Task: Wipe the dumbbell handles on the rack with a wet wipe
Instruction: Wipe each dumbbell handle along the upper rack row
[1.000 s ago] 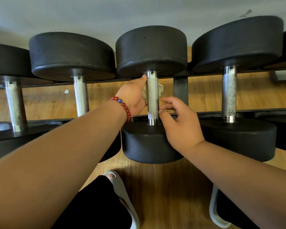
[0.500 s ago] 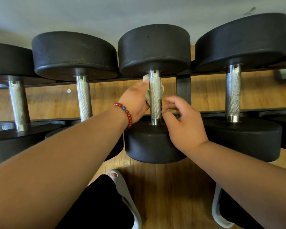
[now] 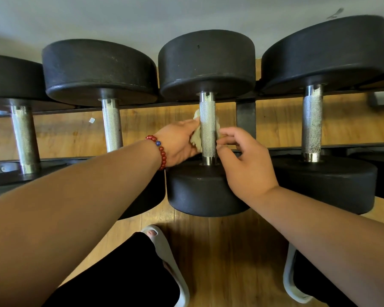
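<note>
Head view. Middle dumbbell (image 3: 206, 120) lay on the rack (image 3: 245, 116), its handle (image 3: 207, 127) running 12 to 6 o'clock.

Change noted: over the last second the left hand (image 3: 177, 140) slid down the handle, from the 12 o'clock end to about mid-length. The wipe (image 3: 196, 138) went with it. It was bunched against the handle's 9 o'clock side and passed behind the bar, with a corner showing at 3 o'clock. The right hand (image 3: 248, 165) barely shifted.

Meaning, as judged: one stroke along this handle was under way. The far half looked covered and the 6 o'clock end was not yet reached. The front face of the bar was bare of wipe. Handles at 9 and 3 o'clock had no hand on them.

Fingers: the left thumb pressed the wipe to the bar. The other left fingers were hidden behind it, most likely wrapped round wipe and handle. The right fingers (image 3: 227, 132) were curled, the index tip touching the wipe's corner at 3 o'clock and the thumb tip against the bar lower down. Whether they pinched the wipe could not be told.
</note>
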